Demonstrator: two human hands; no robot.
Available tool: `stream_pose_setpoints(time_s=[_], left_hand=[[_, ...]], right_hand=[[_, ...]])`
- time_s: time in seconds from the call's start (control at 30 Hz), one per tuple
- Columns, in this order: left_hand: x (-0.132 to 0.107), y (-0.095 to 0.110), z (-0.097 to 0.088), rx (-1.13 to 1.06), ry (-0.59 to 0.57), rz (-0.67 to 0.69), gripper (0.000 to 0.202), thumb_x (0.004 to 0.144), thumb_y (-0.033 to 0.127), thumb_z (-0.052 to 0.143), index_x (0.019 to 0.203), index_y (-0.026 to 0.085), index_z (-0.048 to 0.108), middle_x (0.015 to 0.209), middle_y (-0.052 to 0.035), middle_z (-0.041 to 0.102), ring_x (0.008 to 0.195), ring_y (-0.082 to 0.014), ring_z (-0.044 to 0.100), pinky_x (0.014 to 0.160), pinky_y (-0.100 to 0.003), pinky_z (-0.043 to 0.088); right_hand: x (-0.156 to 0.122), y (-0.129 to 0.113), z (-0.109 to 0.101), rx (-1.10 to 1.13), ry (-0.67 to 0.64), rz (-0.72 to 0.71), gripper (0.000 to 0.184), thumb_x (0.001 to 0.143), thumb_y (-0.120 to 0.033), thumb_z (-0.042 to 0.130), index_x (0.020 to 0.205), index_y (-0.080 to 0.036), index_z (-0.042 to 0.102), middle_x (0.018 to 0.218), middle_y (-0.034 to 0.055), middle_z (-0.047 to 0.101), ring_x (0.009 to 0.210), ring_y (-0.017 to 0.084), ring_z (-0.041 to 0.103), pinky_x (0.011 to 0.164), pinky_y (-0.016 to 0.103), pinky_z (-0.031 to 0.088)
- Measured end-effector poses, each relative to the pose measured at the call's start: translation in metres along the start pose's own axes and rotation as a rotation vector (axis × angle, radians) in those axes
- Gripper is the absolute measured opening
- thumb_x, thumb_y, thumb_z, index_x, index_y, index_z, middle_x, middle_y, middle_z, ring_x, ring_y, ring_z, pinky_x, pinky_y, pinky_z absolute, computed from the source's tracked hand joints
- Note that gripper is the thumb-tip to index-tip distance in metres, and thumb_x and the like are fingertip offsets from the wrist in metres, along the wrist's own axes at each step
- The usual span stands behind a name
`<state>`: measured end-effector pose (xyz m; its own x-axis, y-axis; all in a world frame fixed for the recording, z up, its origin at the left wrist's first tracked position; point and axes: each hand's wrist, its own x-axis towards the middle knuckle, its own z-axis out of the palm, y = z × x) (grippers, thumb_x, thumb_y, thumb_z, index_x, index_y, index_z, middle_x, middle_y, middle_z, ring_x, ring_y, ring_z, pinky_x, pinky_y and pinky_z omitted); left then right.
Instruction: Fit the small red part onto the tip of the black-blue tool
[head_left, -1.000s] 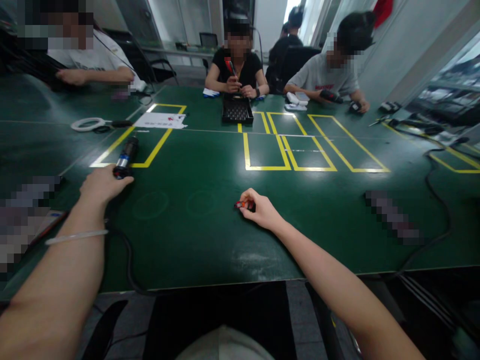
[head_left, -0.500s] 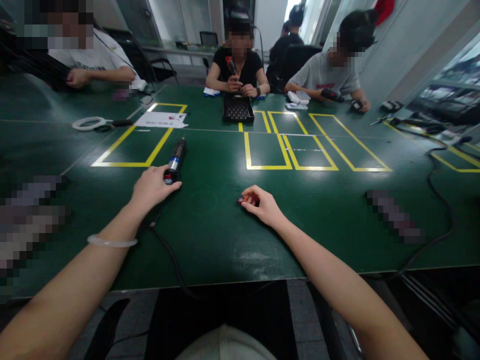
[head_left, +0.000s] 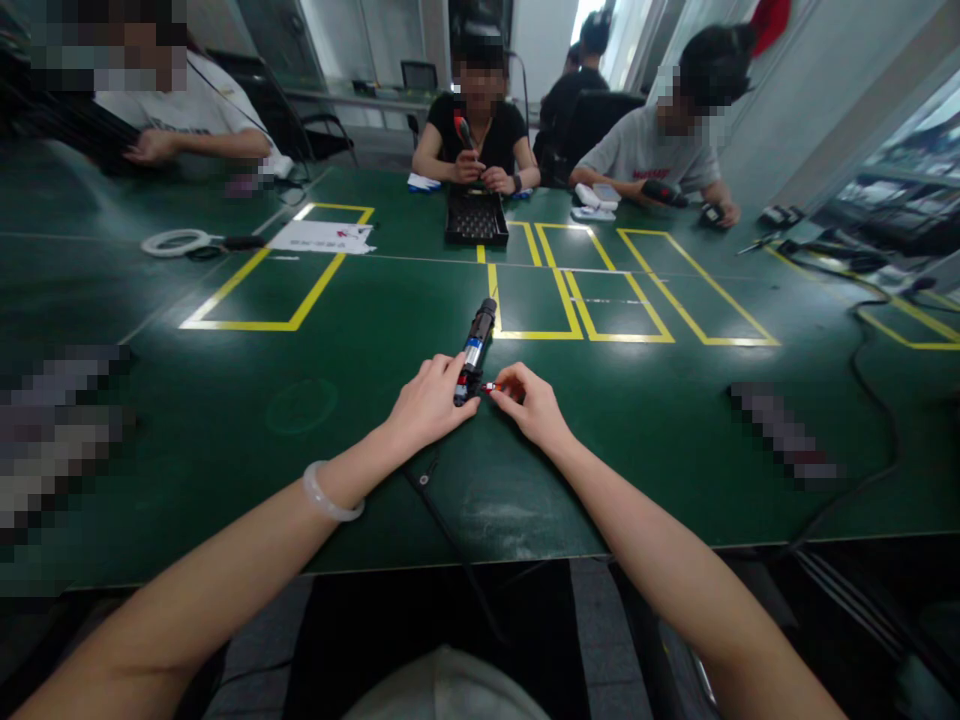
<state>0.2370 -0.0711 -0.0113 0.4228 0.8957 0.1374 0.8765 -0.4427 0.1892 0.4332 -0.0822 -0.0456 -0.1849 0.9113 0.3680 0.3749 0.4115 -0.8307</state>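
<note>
a slim cylindrical tool is held above or on the green table, which of the two cannot be told, near its middle; its body is black, banded in blue and silver-white, with red marks near the gripped end, and its far end is slanted away and slightly rightward, beside a yellow tape outline. the gripped end is clasped by the left hand, whose fingers and thumb are curled partly round it. by the right hand, a small red-and-orange piece is pinched between nearly closed thumb and fingers, just beside the tool; whether the two are touching cannot be told. across the table, a shallow black tray is set before a person in a black top; inside it small round shapes are seen in rows, too small to be identified as pieces or holes.
</note>
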Motion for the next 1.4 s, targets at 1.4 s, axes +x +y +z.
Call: stream_pose_setpoints(time_s=[1.4], left_hand=[[0.012, -0.042, -0.009, 0.163, 0.044, -0.163, 0.068, 0.095, 0.057, 0.040, 0.150, 0.017, 0.040, 0.128, -0.0192, 0.051, 0.111, -0.0347, 0.052, 0.084, -0.042, 0.048]], right_hand=[[-0.003, 0.003, -0.001, -0.050, -0.058, -0.035, 0.012, 0.088, -0.018, 0.059, 0.097, -0.019, 0.067, 0.094, 0.0049, 0.066, 0.084, 0.016, 0.064, 0.074, 0.029, 0.051]])
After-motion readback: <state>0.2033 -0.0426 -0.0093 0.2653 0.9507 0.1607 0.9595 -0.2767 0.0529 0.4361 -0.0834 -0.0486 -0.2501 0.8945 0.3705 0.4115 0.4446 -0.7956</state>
